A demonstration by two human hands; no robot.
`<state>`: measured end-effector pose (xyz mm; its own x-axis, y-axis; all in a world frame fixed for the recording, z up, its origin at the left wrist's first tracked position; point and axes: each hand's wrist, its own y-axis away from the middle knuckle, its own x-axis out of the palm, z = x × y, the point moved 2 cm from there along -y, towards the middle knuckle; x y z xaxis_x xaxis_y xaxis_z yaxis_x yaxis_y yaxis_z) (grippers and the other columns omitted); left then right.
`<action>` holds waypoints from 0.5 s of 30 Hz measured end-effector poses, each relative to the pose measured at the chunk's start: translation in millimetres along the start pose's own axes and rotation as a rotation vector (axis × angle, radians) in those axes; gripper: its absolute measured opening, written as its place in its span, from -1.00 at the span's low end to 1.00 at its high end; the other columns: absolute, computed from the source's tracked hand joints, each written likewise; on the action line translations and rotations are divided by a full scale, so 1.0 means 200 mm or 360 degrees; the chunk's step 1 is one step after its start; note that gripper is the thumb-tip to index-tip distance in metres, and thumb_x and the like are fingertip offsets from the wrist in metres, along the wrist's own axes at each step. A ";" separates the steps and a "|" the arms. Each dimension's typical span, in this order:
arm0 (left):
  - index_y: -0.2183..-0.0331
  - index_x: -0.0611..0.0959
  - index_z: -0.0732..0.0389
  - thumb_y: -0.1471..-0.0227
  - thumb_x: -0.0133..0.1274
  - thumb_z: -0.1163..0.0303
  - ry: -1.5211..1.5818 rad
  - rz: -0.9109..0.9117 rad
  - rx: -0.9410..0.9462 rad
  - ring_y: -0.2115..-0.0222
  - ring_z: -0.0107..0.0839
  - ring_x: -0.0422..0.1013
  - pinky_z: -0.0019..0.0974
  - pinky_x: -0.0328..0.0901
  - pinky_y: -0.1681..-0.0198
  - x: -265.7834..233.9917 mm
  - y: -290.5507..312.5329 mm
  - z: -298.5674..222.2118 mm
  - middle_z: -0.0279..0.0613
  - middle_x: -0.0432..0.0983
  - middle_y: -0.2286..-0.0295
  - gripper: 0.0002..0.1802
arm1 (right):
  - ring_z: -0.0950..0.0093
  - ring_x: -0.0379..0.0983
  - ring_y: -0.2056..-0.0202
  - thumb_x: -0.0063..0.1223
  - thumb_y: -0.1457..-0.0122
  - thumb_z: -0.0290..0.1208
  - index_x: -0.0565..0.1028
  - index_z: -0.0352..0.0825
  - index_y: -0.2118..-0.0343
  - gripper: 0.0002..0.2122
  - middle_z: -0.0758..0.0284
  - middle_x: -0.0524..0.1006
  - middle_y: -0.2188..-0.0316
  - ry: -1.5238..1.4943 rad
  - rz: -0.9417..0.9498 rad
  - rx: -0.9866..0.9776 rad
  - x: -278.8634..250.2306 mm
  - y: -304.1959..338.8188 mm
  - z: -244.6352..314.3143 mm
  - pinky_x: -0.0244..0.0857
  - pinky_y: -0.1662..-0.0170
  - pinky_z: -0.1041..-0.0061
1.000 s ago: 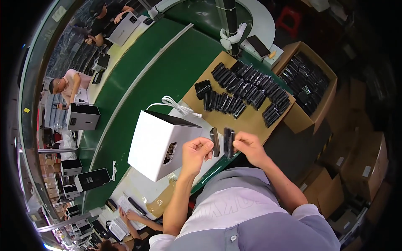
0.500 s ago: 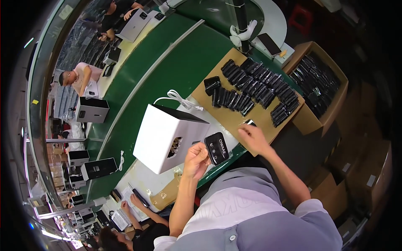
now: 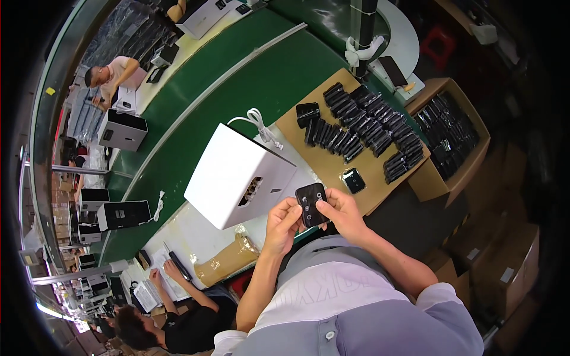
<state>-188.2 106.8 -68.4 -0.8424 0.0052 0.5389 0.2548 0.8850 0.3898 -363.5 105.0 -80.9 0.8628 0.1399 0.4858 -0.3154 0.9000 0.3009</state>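
Black and flat, a rectangular device (image 3: 309,197) with pale symbols is gripped by my left hand (image 3: 281,228) and right hand (image 3: 344,216) together, just right of a white box-shaped appliance (image 3: 231,172). Another such panel (image 3: 353,180) lies on a cardboard sheet (image 3: 378,172) near rows of plastic-wrapped black pieces (image 3: 363,121).

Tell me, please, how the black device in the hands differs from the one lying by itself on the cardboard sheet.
The held device is gripped by the left hand and right hand; the lying device rests untouched on the cardboard sheet. The held device looks larger in view, the lying device smaller. Both are black with light markings.
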 end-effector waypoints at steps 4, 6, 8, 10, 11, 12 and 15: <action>0.30 0.56 0.21 -0.21 0.11 0.31 -0.0059 -0.0048 0.0033 0.48 -0.59 0.45 -0.50 0.32 0.47 -0.03 0.03 0.00 -0.30 0.56 0.42 -0.83 | 0.69 0.43 0.49 0.01 -0.36 -0.37 0.43 -0.40 0.17 -0.82 0.38 0.55 0.42 0.0024 -0.0043 0.0023 0.04 -0.01 0.03 0.31 0.49 0.67; 0.37 0.52 0.18 -0.21 0.12 0.38 0.0008 -0.0060 0.0040 0.60 -0.62 0.37 -0.53 0.24 0.51 -0.02 0.03 -0.03 -0.35 0.53 0.51 -0.86 | 0.72 0.40 0.51 0.03 -0.35 -0.36 0.45 -0.40 0.17 -0.81 0.40 0.55 0.43 0.0027 0.0052 0.0098 0.03 -0.03 0.03 0.27 0.51 0.69; 0.40 0.50 0.17 -0.19 0.13 0.41 0.0025 -0.0052 0.0037 0.61 -0.61 0.36 -0.54 0.22 0.54 -0.02 0.02 -0.05 -0.34 0.52 0.53 -0.85 | 0.74 0.37 0.53 0.05 -0.34 -0.35 0.46 -0.39 0.16 -0.81 0.41 0.55 0.43 0.0027 0.0079 0.0135 0.03 -0.04 0.04 0.23 0.52 0.70; 0.41 0.49 0.17 -0.18 0.13 0.42 -0.0052 -0.0085 0.0045 0.62 -0.62 0.36 -0.55 0.20 0.58 -0.01 0.02 -0.07 -0.33 0.52 0.54 -0.84 | 0.75 0.39 0.48 0.03 -0.34 -0.37 0.48 -0.40 0.10 -0.79 0.43 0.54 0.39 0.0169 0.0184 0.0193 0.02 -0.05 0.06 0.23 0.52 0.70; 0.41 0.49 0.17 -0.18 0.13 0.42 -0.0053 -0.0081 0.0042 0.62 -0.62 0.36 -0.55 0.20 0.58 -0.02 0.01 -0.07 -0.33 0.52 0.54 -0.84 | 0.75 0.39 0.48 0.03 -0.34 -0.37 0.48 -0.40 0.10 -0.79 0.43 0.54 0.39 0.0168 0.0179 0.0192 0.02 -0.06 0.07 0.23 0.52 0.70; 0.40 0.49 0.18 -0.19 0.12 0.42 -0.0045 -0.0104 0.0036 0.63 -0.61 0.37 -0.54 0.22 0.59 -0.02 0.00 -0.07 -0.32 0.53 0.53 -0.85 | 0.74 0.40 0.46 0.04 -0.33 -0.38 0.46 -0.40 0.05 -0.77 0.42 0.54 0.38 0.0205 0.0173 0.0201 0.03 -0.06 0.08 0.26 0.48 0.70; 0.40 0.48 0.18 -0.20 0.10 0.45 0.0007 -0.0218 0.0154 0.63 -0.59 0.39 -0.52 0.25 0.59 0.02 0.00 -0.07 -0.29 0.55 0.51 -0.86 | 0.69 0.44 0.36 0.10 -0.29 -0.40 0.39 -0.40 -0.07 -0.66 0.37 0.53 0.30 0.0168 0.0090 0.0043 0.05 -0.06 0.07 0.32 0.36 0.67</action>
<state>-184.9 100.3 -56.5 -0.8638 -0.1203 0.4892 0.0909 0.9179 0.3862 -356.0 90.7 -68.1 0.8797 0.2340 0.4139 -0.3739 0.8783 0.2981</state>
